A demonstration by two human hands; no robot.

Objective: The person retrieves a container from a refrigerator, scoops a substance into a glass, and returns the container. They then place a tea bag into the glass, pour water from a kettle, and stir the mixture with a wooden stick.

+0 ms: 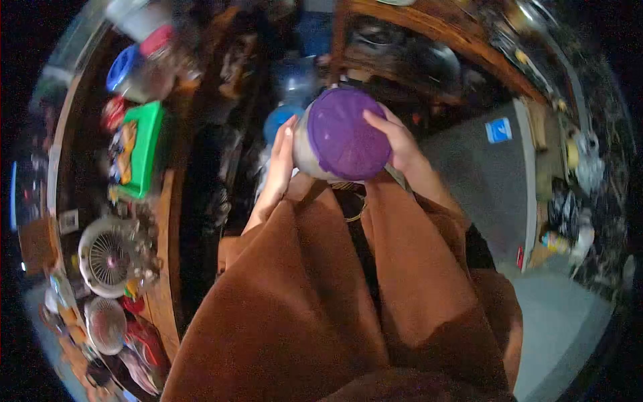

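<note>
Between my two hands is a round, pale container with a purple lid (345,137), held in front of my body and tilted so the lid faces me. My left hand (282,157) is pressed against the container's pale side wall. My right hand (396,139) grips the opposite edge, its thumb lying on the purple lid. What is inside the container cannot be seen. Just beyond it, partly hidden, is a blue round object (284,122), blurred.
A wooden shelf on the left carries a green tray (149,151), a blue-rimmed container (124,70) and a white fan (108,258). At the upper right runs a wooden frame (442,33) with dark cookware behind it. A grey panel (479,181) with a blue sticker stands at the right.
</note>
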